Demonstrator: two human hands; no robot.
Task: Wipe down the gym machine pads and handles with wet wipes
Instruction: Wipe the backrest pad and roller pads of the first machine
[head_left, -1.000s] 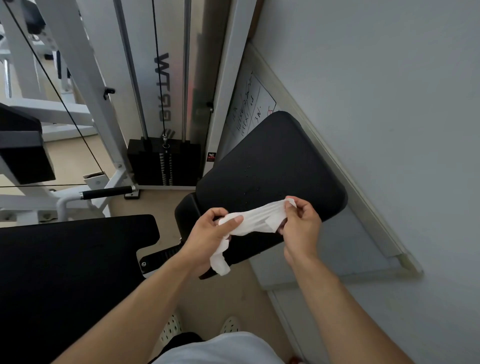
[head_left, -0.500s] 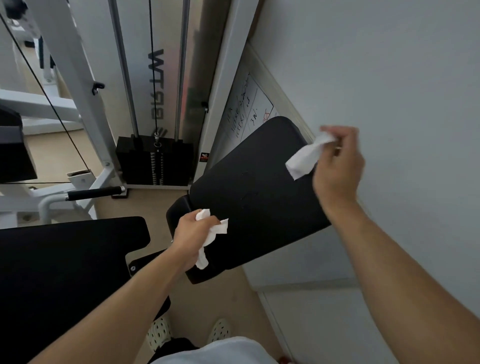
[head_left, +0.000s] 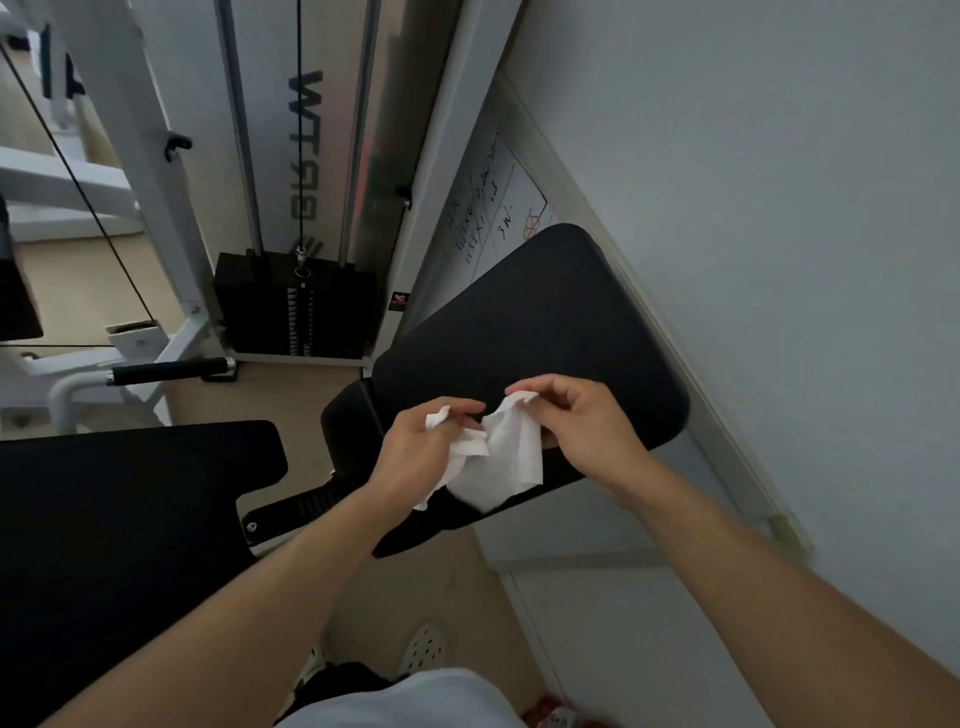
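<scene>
A black back pad (head_left: 545, 322) of the gym machine tilts up in front of me, near the wall. Both hands meet just above its lower edge. My left hand (head_left: 421, 452) grips a crumpled white wet wipe (head_left: 460, 460). My right hand (head_left: 582, 431) pinches the top of a second white wipe (head_left: 511, 457), which hangs open below the fingers. The two wipes touch in the middle. A black seat pad (head_left: 119, 519) lies at lower left. A black foam handle (head_left: 166, 371) sticks out from the white frame at left.
The black weight stack (head_left: 296, 306) with its cable and guide rods stands behind the pad. A whiteboard with handwriting (head_left: 493, 218) leans against the grey wall (head_left: 753, 208) at right. My feet in white perforated shoes (head_left: 423, 649) stand on the beige floor.
My right hand, raised toward the wall with one wipe half a second ago, has come back down to my left hand. The wipes, pulled apart earlier, now touch again.
</scene>
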